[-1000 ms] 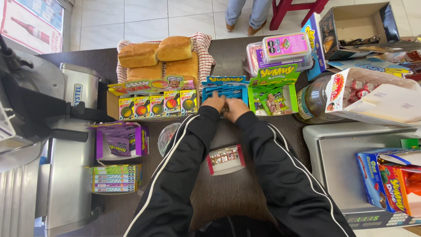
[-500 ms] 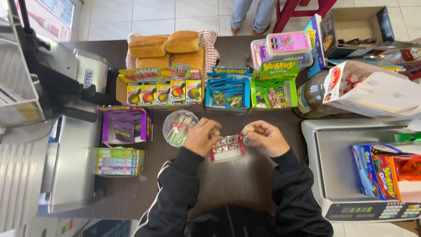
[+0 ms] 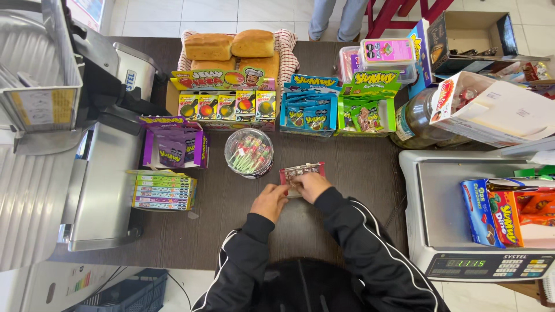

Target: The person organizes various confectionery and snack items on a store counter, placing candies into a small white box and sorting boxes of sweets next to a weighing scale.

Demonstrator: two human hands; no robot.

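Both hands, L [image 3: 269, 201] & R [image 3: 310, 186], pinch a small flat red packet [image 3: 300, 172] w/ glossy clear front, low on the dark wood-grain bench [image 3: 231, 231]. Round clear plastic tub [image 3: 249, 152] just left; cardboard candy boxes [image 3: 310, 110] behind.

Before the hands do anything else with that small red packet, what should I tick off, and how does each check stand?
1. Both hands on the packet: ok; right hand rests on it, left hand touches its near edge.
2. Packet lying flat on the counter: ok.
3. Packet apart from the round candy tub: ok, a narrow gap shows.
4. Bare counter to the right of the packet: ok, up to the scale.
5. Packet sealed or open: cannot tell, the hands hide much of it.
6. Firm grip on the packet: cannot tell, the fingers are not clear.
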